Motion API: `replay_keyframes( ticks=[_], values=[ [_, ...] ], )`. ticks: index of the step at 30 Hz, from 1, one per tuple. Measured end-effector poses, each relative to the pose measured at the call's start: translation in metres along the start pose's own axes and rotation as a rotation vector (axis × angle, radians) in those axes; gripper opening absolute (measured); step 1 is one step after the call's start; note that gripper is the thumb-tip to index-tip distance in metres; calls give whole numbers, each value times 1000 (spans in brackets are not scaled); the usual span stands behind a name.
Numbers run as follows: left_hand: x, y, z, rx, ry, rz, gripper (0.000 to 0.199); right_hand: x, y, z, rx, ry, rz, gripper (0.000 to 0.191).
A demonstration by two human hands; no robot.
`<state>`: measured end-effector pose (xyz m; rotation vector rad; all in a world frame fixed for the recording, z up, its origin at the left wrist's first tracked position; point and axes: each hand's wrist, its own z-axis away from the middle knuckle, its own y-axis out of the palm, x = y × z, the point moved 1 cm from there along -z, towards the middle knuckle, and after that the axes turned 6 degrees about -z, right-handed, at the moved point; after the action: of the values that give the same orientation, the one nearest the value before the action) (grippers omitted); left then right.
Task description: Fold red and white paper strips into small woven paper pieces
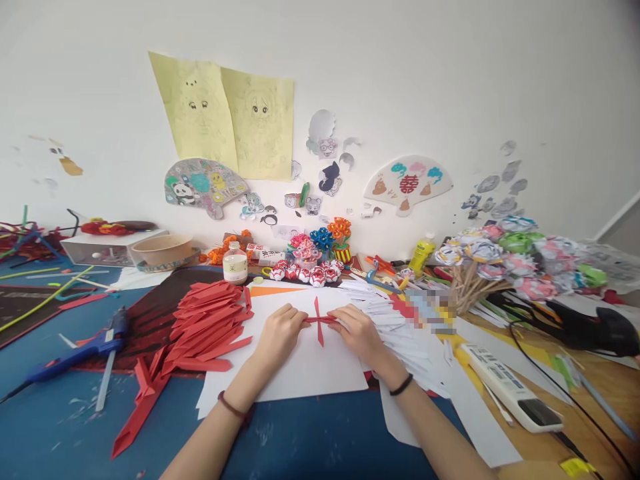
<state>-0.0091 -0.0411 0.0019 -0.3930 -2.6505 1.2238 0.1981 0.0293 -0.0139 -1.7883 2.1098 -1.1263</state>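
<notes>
Between my two hands is a cross of folded red paper strips (319, 321), held above white paper sheets (310, 377). My left hand (284, 332) pinches the left end of its crosswise strip. On the other side, the right end is pinched by the fingers of my right hand (359, 335). The other strip points away from me and towards me, its two ends free. Left of my left hand lies a thick pile of folded red paper strips (207, 327). Many white paper strips (400, 340) are fanned out beside my right hand.
A blue glue gun (100, 343) lies at the left. Behind my hands stand a glue bottle (235, 263), red-and-white paper flowers (305, 272) and a yellow bottle (423, 253). Paper flower bouquets (515, 257) and a white power strip (510, 387) with its cord are at the right.
</notes>
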Motion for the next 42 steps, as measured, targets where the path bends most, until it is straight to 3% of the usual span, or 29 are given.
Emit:
replay_keyframes(
  ticks=[5,10,20,25,31,34,39,42],
  values=[
    [-4,-1,0,-36,12,3,17,5,3,1,-6,11,39,11],
    [-10,-5,1,-75,38,-12,19,11,3,4,-56,-9,68,21],
    [-16,-6,0,-112,57,-36,22,20,3,-2,57,-46,48,9],
    [-25,-6,1,-148,71,-7,22,11,7,6,-16,-57,35,24],
    [-31,-4,4,-186,64,1,25,14,5,7,-44,-67,78,25],
    [-30,-4,2,-127,55,-4,24,14,5,6,-26,-47,86,23],
    [-28,-8,-2,99,127,14,13,12,5,5,103,8,-11,14],
    [-26,-8,-2,184,52,121,12,16,3,2,161,69,-156,11]
  ],
)
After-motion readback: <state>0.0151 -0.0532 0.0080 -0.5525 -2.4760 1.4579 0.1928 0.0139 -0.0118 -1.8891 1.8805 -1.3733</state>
